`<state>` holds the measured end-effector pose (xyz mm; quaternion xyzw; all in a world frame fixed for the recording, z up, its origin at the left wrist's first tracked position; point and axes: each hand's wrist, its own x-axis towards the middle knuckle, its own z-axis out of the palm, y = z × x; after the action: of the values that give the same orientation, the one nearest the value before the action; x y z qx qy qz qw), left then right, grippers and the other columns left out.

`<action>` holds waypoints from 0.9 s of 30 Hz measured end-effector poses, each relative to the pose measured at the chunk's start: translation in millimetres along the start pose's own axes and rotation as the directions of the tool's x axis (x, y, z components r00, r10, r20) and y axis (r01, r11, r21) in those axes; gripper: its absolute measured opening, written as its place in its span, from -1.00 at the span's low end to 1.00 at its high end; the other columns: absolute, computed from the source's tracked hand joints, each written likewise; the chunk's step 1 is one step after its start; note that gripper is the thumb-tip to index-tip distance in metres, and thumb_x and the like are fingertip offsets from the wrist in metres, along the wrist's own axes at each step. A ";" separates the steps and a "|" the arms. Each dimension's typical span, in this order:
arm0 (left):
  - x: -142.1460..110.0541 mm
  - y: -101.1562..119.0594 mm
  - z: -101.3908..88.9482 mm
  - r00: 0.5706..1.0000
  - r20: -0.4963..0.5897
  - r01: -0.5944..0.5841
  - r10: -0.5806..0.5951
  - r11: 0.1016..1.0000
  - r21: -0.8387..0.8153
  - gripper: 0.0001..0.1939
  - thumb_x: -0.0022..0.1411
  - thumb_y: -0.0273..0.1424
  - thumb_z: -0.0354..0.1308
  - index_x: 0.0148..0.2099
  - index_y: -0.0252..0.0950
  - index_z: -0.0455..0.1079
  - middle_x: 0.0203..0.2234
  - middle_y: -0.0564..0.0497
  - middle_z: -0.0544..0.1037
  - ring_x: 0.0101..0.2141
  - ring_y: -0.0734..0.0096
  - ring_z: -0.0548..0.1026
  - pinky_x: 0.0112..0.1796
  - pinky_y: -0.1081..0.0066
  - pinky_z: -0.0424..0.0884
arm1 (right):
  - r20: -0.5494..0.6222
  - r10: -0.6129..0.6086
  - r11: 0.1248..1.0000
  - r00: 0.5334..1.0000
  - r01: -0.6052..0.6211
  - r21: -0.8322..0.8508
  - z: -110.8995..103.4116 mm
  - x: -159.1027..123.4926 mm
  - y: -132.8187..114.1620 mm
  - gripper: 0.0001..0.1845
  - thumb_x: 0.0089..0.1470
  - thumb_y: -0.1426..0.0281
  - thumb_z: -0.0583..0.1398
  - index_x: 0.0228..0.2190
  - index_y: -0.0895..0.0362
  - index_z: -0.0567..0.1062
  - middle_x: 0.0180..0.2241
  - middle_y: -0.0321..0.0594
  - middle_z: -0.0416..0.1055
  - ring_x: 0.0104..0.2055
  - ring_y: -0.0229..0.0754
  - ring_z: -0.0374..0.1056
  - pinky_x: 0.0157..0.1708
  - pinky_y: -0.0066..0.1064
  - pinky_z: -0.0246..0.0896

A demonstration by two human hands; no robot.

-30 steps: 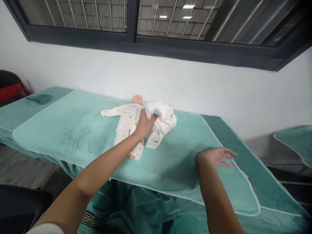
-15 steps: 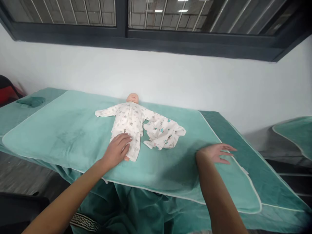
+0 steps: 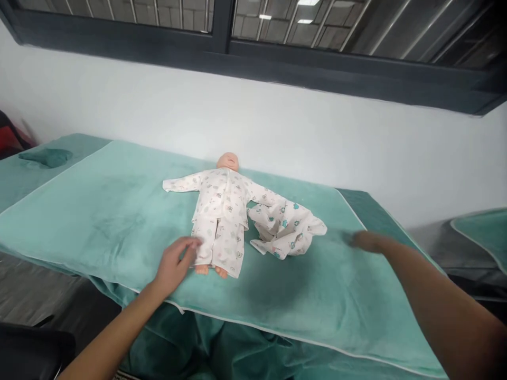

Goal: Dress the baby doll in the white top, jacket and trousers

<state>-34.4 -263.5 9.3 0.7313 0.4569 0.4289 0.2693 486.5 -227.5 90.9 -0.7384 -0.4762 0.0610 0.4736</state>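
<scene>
A baby doll (image 3: 228, 160) lies on its back on a light green blanket, head towards the wall. It wears a white printed top (image 3: 222, 198) and white printed trousers (image 3: 227, 245), its bare feet showing below the hems. Beside the trouser leg on the left, my left hand (image 3: 176, 264) has bent fingers with the thumb apart, fingertips at the cloth's edge. A crumpled white garment with a green print (image 3: 291, 229) lies against the doll's sleeve on the right. My right hand (image 3: 368, 241) is over the blanket right of that garment, its fingers smeared by motion.
The light green blanket (image 3: 130, 211) covers a darker green bed cover (image 3: 354, 199). A folded dark green cloth (image 3: 46, 157) lies at the far left. Behind stand a white wall (image 3: 277, 132) and a dark window frame (image 3: 253, 63). A black chair (image 3: 34, 351) is at the lower left.
My left hand has moved off the front of the trousers to their left side, uncovering both legs and feet. My right hand has turned inward towards the crumpled garment. The view has shifted slightly.
</scene>
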 end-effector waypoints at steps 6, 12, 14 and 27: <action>98.1 0.6 13.0 0.993 -0.122 0.001 -0.007 0.999 -0.049 -0.71 0.42 -0.30 0.01 -0.03 -0.20 0.54 -0.06 -0.04 0.64 -0.01 0.18 0.56 0.08 0.15 0.45 | 0.143 -0.032 0.998 0.989 0.026 0.050 120.7 40.2 -70.1 -0.75 0.10 0.43 0.26 -0.13 0.03 0.53 -0.13 -0.08 0.52 -0.19 -0.08 0.48 -0.07 -0.09 0.38; 226.3 2.6 50.5 0.993 -0.119 -0.035 0.008 0.972 -0.231 -0.66 0.29 -0.51 0.01 0.04 -0.24 0.48 0.03 -0.05 0.60 0.10 0.19 0.51 0.17 0.14 0.40 | 0.031 -0.258 0.785 0.966 0.191 0.589 260.3 35.8 -148.1 -0.60 0.14 0.26 0.18 0.03 -0.07 0.38 0.13 -0.18 0.42 0.00 -0.13 0.45 -0.07 -0.19 0.43; 254.9 -7.5 66.2 0.997 -0.072 -0.049 0.032 0.968 -0.248 -0.62 0.28 -0.52 0.02 0.08 -0.21 0.47 0.08 -0.05 0.57 0.12 0.21 0.50 0.20 0.10 0.38 | -0.005 -0.141 0.783 0.990 0.114 0.611 285.4 24.6 -141.3 -0.65 0.17 0.23 0.11 -0.01 -0.02 0.39 0.05 -0.16 0.46 -0.02 -0.13 0.46 -0.09 -0.20 0.43; 264.1 -34.6 88.2 0.989 -0.026 -0.147 0.148 0.988 0.044 -0.62 0.42 -0.43 -0.07 0.11 -0.20 0.50 0.15 -0.07 0.51 0.18 0.23 0.41 0.26 0.10 0.31 | 0.187 -0.232 0.878 0.954 0.123 0.463 297.5 6.1 -135.7 -0.79 0.17 0.32 0.12 -0.24 0.05 0.55 -0.17 -0.19 0.54 -0.11 -0.09 0.40 -0.07 -0.20 0.32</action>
<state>84.2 -11.0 39.9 0.7622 0.4143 0.4487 0.2147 241.2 -18.8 34.0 -0.5503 -0.5687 0.2122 0.5734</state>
